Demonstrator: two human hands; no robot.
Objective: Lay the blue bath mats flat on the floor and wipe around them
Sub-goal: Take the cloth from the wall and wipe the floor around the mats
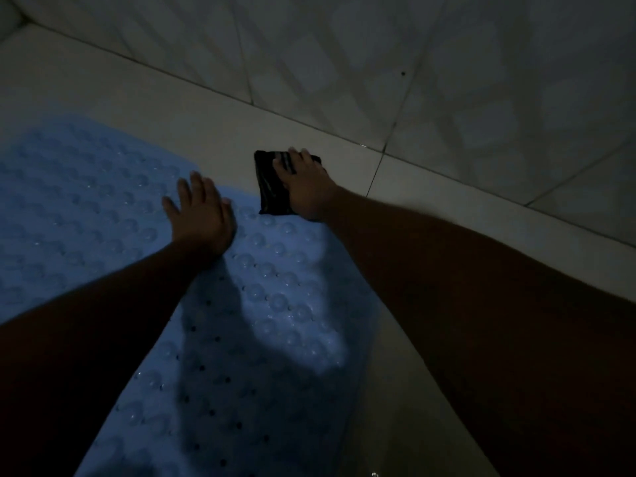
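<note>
A blue bath mat [285,304] with rows of suction bumps lies flat on the pale tiled floor [144,84], running from the left edge down to the bottom. My left hand [201,211] rests flat on the mat near its far edge, fingers spread. My right hand [304,185] presses with straight fingers on a folded dark cloth [270,187], which lies on the floor just past the mat's far corner. The light is dim.
A tiled wall [447,63] rises just behind the cloth, meeting the floor along a slanted line. Bare floor [413,390] runs along the mat's right side. A small dark spot [403,73] marks the wall.
</note>
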